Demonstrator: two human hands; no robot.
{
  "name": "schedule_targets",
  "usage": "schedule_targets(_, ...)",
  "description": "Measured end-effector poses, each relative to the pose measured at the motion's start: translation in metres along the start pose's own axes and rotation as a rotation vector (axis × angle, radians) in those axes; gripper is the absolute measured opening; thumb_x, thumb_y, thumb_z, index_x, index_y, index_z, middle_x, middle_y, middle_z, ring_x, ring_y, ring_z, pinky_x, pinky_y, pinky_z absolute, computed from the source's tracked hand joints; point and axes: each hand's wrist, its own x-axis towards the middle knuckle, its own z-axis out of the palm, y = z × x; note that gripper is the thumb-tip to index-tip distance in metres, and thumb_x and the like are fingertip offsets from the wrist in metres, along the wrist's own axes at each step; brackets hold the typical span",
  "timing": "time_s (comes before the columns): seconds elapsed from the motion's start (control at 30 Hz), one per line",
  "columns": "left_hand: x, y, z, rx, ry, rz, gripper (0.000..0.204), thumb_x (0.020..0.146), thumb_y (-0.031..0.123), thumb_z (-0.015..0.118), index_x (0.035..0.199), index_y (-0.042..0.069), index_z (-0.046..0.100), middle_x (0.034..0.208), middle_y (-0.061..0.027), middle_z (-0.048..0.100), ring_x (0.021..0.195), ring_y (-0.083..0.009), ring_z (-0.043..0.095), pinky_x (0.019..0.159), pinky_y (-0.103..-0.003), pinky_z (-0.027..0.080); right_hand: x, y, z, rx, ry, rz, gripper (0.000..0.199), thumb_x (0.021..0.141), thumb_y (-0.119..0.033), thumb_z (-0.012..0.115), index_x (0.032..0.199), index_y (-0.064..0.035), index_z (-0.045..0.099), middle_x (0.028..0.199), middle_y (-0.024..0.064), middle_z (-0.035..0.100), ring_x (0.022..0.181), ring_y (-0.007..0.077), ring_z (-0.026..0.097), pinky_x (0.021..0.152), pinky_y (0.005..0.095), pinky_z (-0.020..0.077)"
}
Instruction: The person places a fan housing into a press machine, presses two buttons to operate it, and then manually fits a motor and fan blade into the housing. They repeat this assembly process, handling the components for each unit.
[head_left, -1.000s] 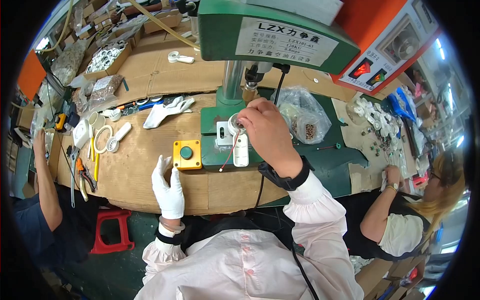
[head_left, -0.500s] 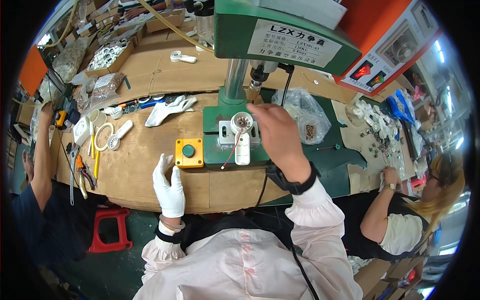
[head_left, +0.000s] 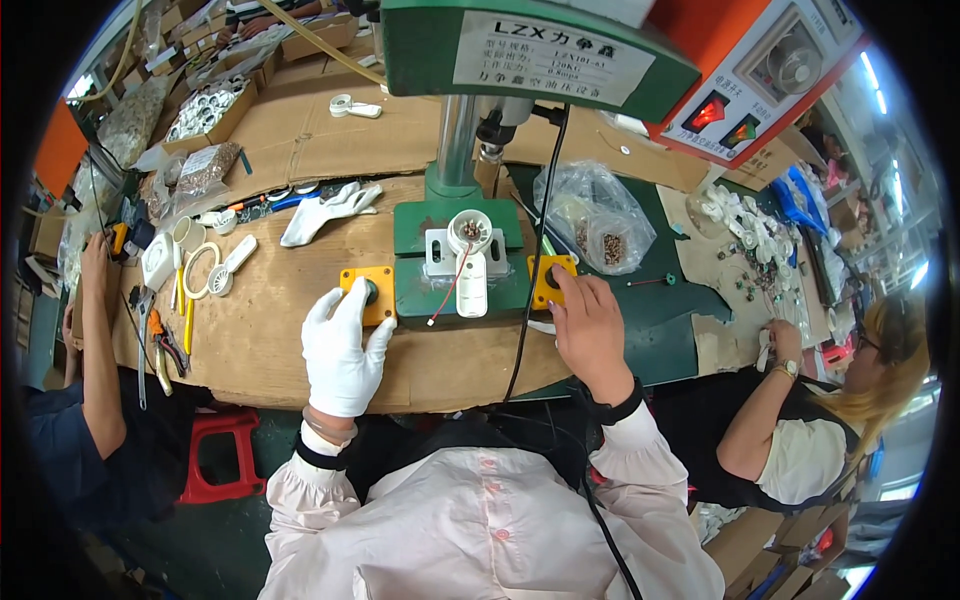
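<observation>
The gloved left hand point(head_left: 343, 352) presses flat on the left yellow button box point(head_left: 368, 294). The bare right hand point(head_left: 588, 330) presses the right yellow button box point(head_left: 551, 281). Between them, on the green press point(head_left: 455, 250) on the counter point(head_left: 250, 330), sits the white part point(head_left: 470, 250). This looks like the pressing step; next, both hands likely lift off.

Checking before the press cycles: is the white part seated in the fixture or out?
In. The white part sits on the green press base, neither hand touching it.

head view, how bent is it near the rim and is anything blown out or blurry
Head view: black fisheye ring; the cardboard-covered bench curves toward the edges. Ceiling lights glare at upper right. The centre is sharp: the gloved left hand, the right hand and the white part.
</observation>
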Motion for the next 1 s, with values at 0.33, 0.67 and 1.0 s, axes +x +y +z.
schedule_targets(0.33,-0.019,0.009,0.008,-0.134,0.143,-0.046,0.05,0.083,0.008,0.072,0.129,0.001,0.055,0.121,-0.0175,0.061,0.109,-0.035,0.057,0.096,-0.043,0.045,-0.028,0.008,0.007,0.208,0.134,0.093,0.035,0.084,-0.005,0.064,0.119,-0.0011,0.06,0.114,0.0165,0.061,0.107,0.0341,0.056,0.091,0.0418,0.0456)
schedule_targets(0.67,0.011,0.051,0.012,-1.405,-0.086,-0.679,0.048,0.104,0.033,0.048,0.141,0.004,0.045,0.137,-0.014,0.054,0.116,-0.0259,0.057,0.098,-0.038,0.047,-0.075,0.015,0.031,0.207,0.296,0.232,0.032,0.08,-0.003,0.063,0.113,-0.0036,0.062,0.119,0.015,0.059,0.104,0.035,0.057,0.091,0.0421,0.0451)
schedule_targets(1.0,0.043,0.059,0.044,-2.054,-0.41,-0.904,0.052,0.103,0.043,0.043,0.142,0.009,0.045,0.134,-0.0148,0.056,0.114,-0.0288,0.06,0.095,-0.044,0.051,-0.078,0.016,0.031,0.181,0.268,0.207,0.028,0.08,-0.003,0.064,0.108,-0.0041,0.064,0.118,0.0145,0.059,0.104,0.0328,0.057,0.09,0.0411,0.0454)
